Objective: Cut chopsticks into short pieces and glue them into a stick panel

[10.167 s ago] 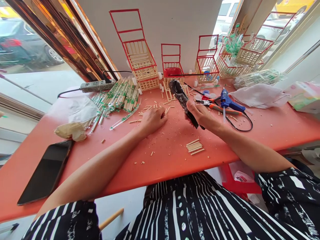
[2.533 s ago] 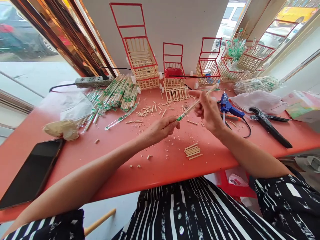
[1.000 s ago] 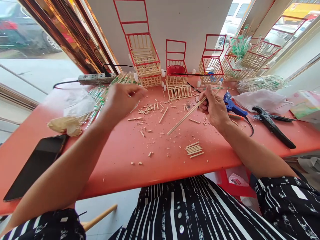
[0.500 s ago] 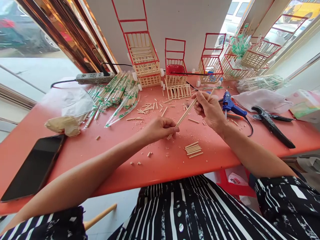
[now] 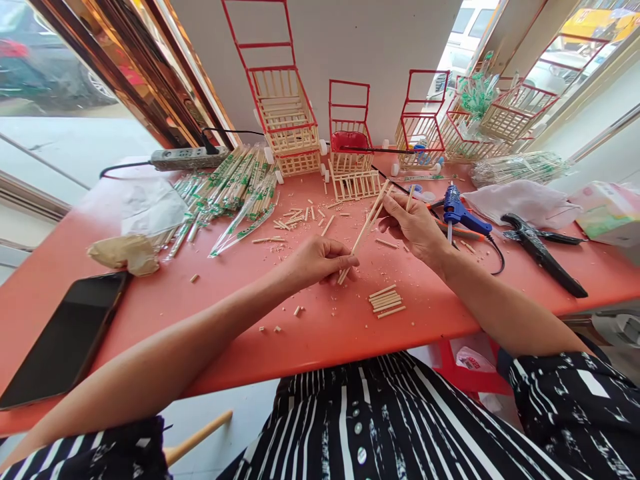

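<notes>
My left hand is closed round the lower part of thin wooden chopsticks, which slant up to the right over the table. Close to their upper ends, my right hand is closed in a pinch, and another wooden stick pokes up from behind its fingers. How far that stick runs inside the hand is hidden. Below my hands lies a small row of short cut sticks side by side. Loose cut pieces and crumbs are scattered beyond my left hand.
Wooden toy carts with red handles line the back of the orange table. Wrapped chopsticks and a phone lie left. A blue glue gun, black-handled pliers and a white cloth lie right.
My right hand has shifted slightly down and left along the chopsticks, and their upper ends now show beyond its fingers. The left hand keeps its hold in nearly the same place.
</notes>
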Available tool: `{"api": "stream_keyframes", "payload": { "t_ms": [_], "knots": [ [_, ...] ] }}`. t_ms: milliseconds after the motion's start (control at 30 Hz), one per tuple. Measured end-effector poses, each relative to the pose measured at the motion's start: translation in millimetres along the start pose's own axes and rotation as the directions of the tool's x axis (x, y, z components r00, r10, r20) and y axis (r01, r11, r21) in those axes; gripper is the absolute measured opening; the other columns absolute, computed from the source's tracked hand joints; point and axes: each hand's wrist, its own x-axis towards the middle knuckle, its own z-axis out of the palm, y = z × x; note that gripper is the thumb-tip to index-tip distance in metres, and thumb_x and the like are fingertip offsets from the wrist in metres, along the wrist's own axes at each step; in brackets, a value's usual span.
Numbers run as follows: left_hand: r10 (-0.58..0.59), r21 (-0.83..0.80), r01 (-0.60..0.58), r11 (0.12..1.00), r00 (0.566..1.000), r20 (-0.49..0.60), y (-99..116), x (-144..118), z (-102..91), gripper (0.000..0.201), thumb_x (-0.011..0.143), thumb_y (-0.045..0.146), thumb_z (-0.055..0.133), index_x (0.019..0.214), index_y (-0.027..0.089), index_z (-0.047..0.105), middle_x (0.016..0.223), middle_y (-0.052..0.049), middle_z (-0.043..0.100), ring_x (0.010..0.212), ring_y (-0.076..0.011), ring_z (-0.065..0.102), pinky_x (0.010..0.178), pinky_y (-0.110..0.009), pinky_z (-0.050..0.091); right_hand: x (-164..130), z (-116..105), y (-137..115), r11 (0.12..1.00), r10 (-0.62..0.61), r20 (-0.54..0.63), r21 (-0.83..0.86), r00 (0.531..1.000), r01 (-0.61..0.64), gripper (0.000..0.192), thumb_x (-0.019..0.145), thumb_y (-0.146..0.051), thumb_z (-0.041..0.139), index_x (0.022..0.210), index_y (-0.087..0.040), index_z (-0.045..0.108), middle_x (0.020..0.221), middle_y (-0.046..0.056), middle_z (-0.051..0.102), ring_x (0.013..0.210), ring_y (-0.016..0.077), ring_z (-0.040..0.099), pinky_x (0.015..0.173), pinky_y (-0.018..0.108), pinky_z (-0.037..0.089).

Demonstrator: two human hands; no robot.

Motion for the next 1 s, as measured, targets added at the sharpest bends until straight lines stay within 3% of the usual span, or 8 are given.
{"api": "stream_keyframes", "payload": {
  "t_ms": [133, 233, 433, 533, 633, 767, 900, 1000],
  "knots": [
    [0.036, 0.073, -0.029, 0.997, 0.995, -0.097, 2.2, 1.5, -6.9, 0.026, 0.092, 0.035, 0.067, 0.079, 0.014, 0.076, 0.059, -0.004, 0.07, 0.044, -0.009, 0.051, 0.044, -0.021, 0.037, 1.5, -0.7, -3.2, 0.997, 0.017, -0.105, 0.072, 0.994, -0.009, 0.041, 0.094, -0.057, 0.074, 0.084, -0.019, 0.063, 0.082, 0.004, 0.078, 0.058, 0.0075, 0.066, 0.039, 0.016, 0.023],
    [0.058, 0.231, 0.001, 0.973, 0.967, -0.249, 5.4, 2.0, -23.5, 0.025, 0.093, 0.035, 0.068, 0.079, 0.016, 0.077, 0.057, -0.002, 0.068, 0.044, -0.0098, 0.05, 0.045, -0.023, 0.036, 4.4, -2.4, -3.9, 0.992, 0.058, -0.148, 0.116, 0.987, -0.041, 0.039, 0.097, -0.057, 0.071, 0.087, -0.021, 0.059, 0.076, 0.001, 0.077, 0.056, 0.0083, 0.067, 0.039, 0.016, 0.024],
    [0.198, 0.599, 0.144, 0.787, 0.862, -0.467, -1.0, -0.2, -89.9, 0.036, 0.093, 0.042, 0.067, 0.064, 0.021, 0.07, 0.047, 0.005, 0.057, 0.047, -0.0105, 0.049, 0.056, -0.025, 0.039, 4.3, -0.6, -5.3, 0.982, 0.139, -0.117, 0.146, 0.983, -0.122, 0.031, 0.098, -0.046, 0.073, 0.086, -0.021, 0.059, 0.068, -0.005, 0.068, 0.049, 0.0046, 0.055, 0.041, 0.014, 0.029],
    [0.267, 0.644, 0.18, 0.743, 0.803, -0.532, -14.9, -1.4, -122.9, 0.039, 0.086, 0.043, 0.073, 0.053, 0.024, 0.062, 0.047, 0.001, 0.057, 0.057, -0.016, 0.055, 0.058, -0.028, 0.035, 2.9, 1.1, -7.1, 0.971, 0.171, -0.091, 0.183, 0.981, -0.152, 0.025, 0.094, -0.034, 0.079, 0.083, -0.019, 0.062, 0.069, -0.006, 0.064, 0.05, 0.0029, 0.049, 0.042, 0.013, 0.029],
    [0.336, 0.632, 0.173, 0.755, 0.725, -0.601, -24.1, -1.4, -137.8, 0.03, 0.076, 0.042, 0.08, 0.056, 0.027, 0.063, 0.059, -0.007, 0.065, 0.083, -0.0276, 0.068, 0.065, -0.032, 0.039, 2.2, 1.8, -7.7, 0.96, 0.204, -0.068, 0.208, 0.977, -0.186, 0.024, 0.093, -0.03, 0.08, 0.081, -0.018, 0.062, 0.069, -0.005, 0.062, 0.051, 0.0037, 0.047, 0.042, 0.014, 0.026],
    [0.437, 0.647, 0.074, 0.759, 0.679, -0.59, -16.6, 1.8, -116.6, 0.016, 0.082, 0.041, 0.076, 0.08, 0.025, 0.078, 0.092, -0.009, 0.077, 0.094, -0.0273, 0.069, 0.077, -0.033, 0.045, -1.7, 3.2, -5.9, 0.972, 0.175, 0.047, 0.152, 0.984, -0.18, 0.033, 0.095, -0.04, 0.076, 0.078, -0.019, 0.058, 0.07, -0.003, 0.064, 0.056, 0.0062, 0.048, 0.045, 0.015, 0.031],
    [0.428, 0.589, -0.112, 0.8, 0.795, -0.43, 3.1, 4.7, -70.0, 0.029, 0.09, 0.042, 0.072, 0.103, 0.019, 0.084, 0.093, -0.006, 0.08, 0.075, -0.0172, 0.065, 0.073, -0.03, 0.047, -8.4, 7.0, -2.2, 0.99, 0.084, 0.258, 0.087, 0.963, -0.109, 0.039, 0.095, -0.051, 0.073, 0.079, -0.02, 0.058, 0.075, 0.0, 0.066, 0.062, 0.0086, 0.052, 0.053, 0.019, 0.04],
    [0.374, 0.453, -0.206, 0.868, 0.871, -0.319, 19.0, 5.5, -40.7, 0.04, 0.091, 0.043, 0.073, 0.119, 0.016, 0.082, 0.074, -0.003, 0.074, 0.064, -0.0143, 0.06, 0.063, -0.027, 0.047, -11.7, 10.3, 0.2, 0.99, 0.028, 0.412, 0.112, 0.911, -0.081, 0.039, 0.097, -0.054, 0.07, 0.081, -0.02, 0.058, 0.07, 0.0, 0.064, 0.068, 0.0123, 0.061, 0.065, 0.023, 0.05]
  ]
}}
